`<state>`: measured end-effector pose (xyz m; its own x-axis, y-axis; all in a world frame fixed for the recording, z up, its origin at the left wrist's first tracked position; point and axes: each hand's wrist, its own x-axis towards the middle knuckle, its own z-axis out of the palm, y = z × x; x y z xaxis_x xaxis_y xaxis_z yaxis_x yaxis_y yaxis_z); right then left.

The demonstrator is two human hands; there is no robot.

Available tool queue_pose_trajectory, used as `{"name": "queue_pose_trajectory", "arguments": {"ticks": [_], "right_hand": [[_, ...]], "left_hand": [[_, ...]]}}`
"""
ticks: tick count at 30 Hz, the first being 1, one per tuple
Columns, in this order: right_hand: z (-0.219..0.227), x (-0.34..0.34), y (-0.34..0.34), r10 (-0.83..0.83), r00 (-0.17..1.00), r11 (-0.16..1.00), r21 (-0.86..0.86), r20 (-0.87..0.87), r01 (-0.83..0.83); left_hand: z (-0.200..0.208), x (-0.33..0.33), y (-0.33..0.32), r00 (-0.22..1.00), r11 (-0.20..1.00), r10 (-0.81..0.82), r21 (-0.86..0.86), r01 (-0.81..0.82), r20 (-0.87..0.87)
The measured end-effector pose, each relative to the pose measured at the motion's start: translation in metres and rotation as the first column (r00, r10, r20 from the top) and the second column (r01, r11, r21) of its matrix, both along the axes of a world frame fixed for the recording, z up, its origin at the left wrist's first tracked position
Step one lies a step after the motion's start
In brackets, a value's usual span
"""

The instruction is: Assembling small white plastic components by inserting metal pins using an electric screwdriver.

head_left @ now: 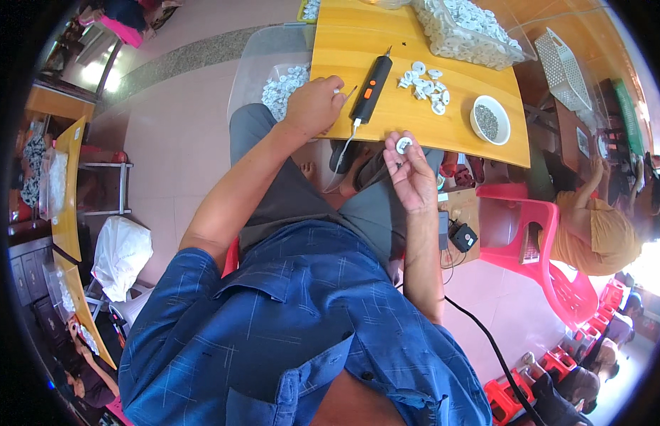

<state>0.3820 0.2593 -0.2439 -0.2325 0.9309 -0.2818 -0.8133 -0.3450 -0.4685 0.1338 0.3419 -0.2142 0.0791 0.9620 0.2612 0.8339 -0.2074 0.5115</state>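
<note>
My right hand, palm up at the table's front edge, holds a small round white plastic part between thumb and fingers. My left hand is closed at the table's left edge, beside a clear bin of white plastic parts. A thin pointed piece shows by its fingertips; whether the fingers grip it I cannot tell. Between my hands a black electric screwdriver with orange buttons lies on the table, its tip pointing away. Several loose white parts lie to its right.
On the yellow wooden table stand a white bowl of small metal screws and a large clear box of white parts. A white cable hangs off the front edge. A pink chair and a seated person are at right.
</note>
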Motion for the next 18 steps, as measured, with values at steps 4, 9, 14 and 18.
{"name": "queue_pose_trajectory", "arguments": {"ticks": [4,9,14,18], "right_hand": [[-0.005,0.005,0.000,-0.043,0.995,0.999,0.001,-0.092,0.043],[-0.009,0.006,0.000,-0.065,0.988,0.998,-0.012,-0.138,0.064],[-0.002,0.001,-0.001,-0.149,0.979,0.987,-0.080,-0.138,0.139],[-0.006,0.000,-0.001,-0.147,0.974,0.988,-0.067,-0.172,0.137]], "left_hand": [[0.003,-0.003,-0.005,0.998,0.999,-0.038,-0.004,0.038,0.046],[0.010,-0.006,-0.023,0.991,0.982,-0.053,0.185,0.030,0.120],[0.043,0.024,-0.067,0.955,0.971,-0.216,0.147,0.188,0.203],[0.034,0.059,-0.092,0.891,0.896,-0.436,0.153,0.417,0.123]]}}
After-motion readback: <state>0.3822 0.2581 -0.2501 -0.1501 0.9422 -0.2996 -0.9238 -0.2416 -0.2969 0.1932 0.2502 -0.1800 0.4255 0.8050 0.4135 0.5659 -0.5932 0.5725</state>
